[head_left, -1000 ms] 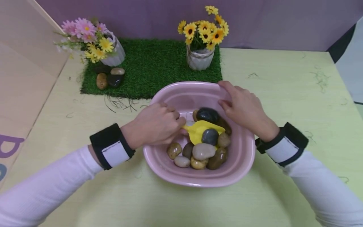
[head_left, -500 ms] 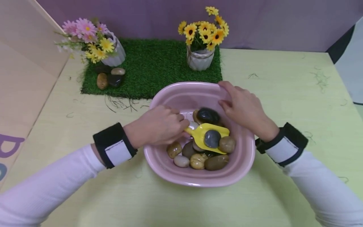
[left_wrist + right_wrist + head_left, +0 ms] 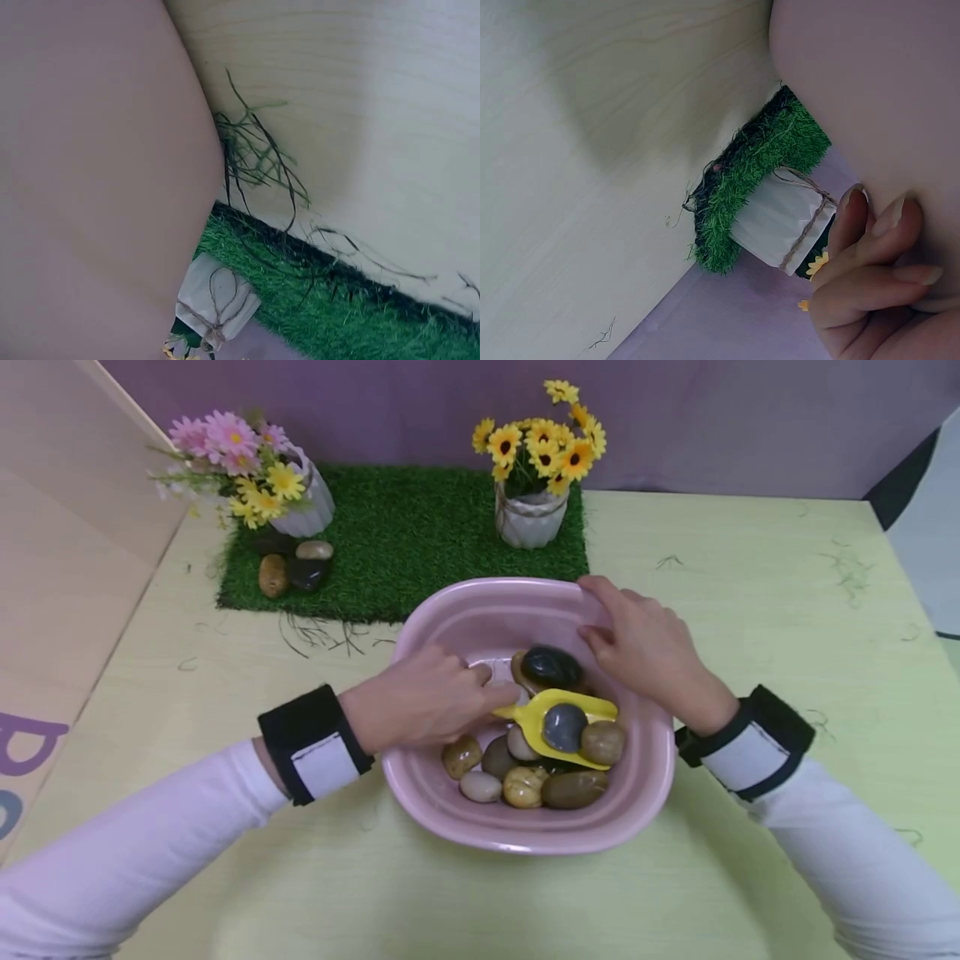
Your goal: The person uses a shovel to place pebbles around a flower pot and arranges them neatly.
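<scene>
In the head view, my left hand [image 3: 423, 697] holds a small yellow toy shovel [image 3: 531, 718] by its handle inside a pink basin [image 3: 517, 839]. A round grey stone [image 3: 565, 727] sits in the shovel's blade. At the blade's front right lies a brown stone [image 3: 602, 742], overlapping it. Several other wet stones, among them a black one [image 3: 551, 667] and a long brown one [image 3: 574, 790], lie around the shovel. My right hand [image 3: 647, 647] grips the basin's far right rim, thumb inside. Its fingers [image 3: 877, 292] show curled against the basin's outer wall in the right wrist view.
Behind the basin lies a green turf mat [image 3: 397, 539]. On it stand a white pot of yellow flowers [image 3: 530, 518] and a leaning pot of pink and yellow flowers [image 3: 311, 497]. Several stones [image 3: 273, 575] rest at the mat's left front. Loose grass strands litter the table [image 3: 772, 602].
My left hand has moved slightly right, carrying the shovel right and flattening its blade. The pale stone in front now shows partly under the blade. My right hand stays on the rim.
</scene>
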The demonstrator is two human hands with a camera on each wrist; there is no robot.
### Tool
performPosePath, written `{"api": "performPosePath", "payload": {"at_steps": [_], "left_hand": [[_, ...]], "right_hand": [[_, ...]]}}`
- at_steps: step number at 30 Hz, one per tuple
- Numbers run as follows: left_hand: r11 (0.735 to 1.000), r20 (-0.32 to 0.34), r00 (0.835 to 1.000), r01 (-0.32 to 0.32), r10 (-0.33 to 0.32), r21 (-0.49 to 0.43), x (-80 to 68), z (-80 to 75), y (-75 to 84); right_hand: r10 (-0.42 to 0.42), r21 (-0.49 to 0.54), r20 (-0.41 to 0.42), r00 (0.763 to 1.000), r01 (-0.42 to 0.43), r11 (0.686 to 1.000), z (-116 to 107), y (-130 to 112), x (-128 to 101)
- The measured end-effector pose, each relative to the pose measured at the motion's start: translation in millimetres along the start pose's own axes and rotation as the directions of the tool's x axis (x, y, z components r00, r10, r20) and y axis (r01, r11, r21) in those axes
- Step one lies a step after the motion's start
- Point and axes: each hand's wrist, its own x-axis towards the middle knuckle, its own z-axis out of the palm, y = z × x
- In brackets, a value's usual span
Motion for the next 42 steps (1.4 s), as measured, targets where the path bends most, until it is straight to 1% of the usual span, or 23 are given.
{"api": "performPosePath", "payload": {"at_steps": [4, 8, 11, 14, 21, 28, 34, 37, 42], "left_hand": [[0.994, 0.055, 0.998, 0.024, -0.018, -0.104, -0.3, 0.1, -1.2], [0.984, 0.124, 0.991, 0.067, -0.046, -0.168, 2.6, -2.2, -2.9], [0.974, 0.149, 0.987, 0.084, -0.053, -0.209, 3.3, -4.2, -4.0], [0.966, 0.141, 0.989, 0.078, -0.044, -0.248, 2.9, -4.8, -4.7], [0.958, 0.101, 0.994, 0.065, -0.038, -0.281, 2.0, -5.4, -5.4], [0.962, 0.069, 0.997, 0.05, -0.033, -0.269, -0.5, -7.9, -4.5], [0.962, 0.041, 0.999, 0.038, -0.029, -0.27, -4.2, -10.0, -5.1], [0.961, 0.041, 0.999, 0.038, -0.027, -0.273, -5.1, -12.1, -6.0], [0.963, 0.047, 0.998, 0.056, -0.045, -0.265, -6.6, -18.2, -9.1]], "right_hand": [[-0.002, 0.0, 0.009, 1.0, 0.002, 1.0, 0.9, -0.1, 1.0], [-0.001, -0.002, 0.007, 1.0, 0.001, 1.0, 0.7, 0.9, 0.9], [-0.001, 0.001, 0.004, 1.0, 0.001, 1.0, 0.5, 1.3, 0.7], [-0.002, 0.002, 0.003, 1.0, 0.002, 1.0, 0.9, 1.7, 0.6], [-0.016, 0.0, -0.014, 1.0, 0.016, 1.0, 0.3, 1.9, 0.0], [-0.041, -0.004, -0.028, 0.999, 0.041, 0.999, 0.1, 1.4, -0.5], [-0.043, -0.004, -0.018, 0.999, 0.043, 0.999, 1.0, -0.5, 0.1], [-0.04, -0.009, -0.013, 0.999, 0.039, 0.999, 1.1, -0.7, 0.2], [-0.035, -0.021, -0.014, 0.999, 0.034, 0.999, 0.8, 0.2, 0.4]]}}
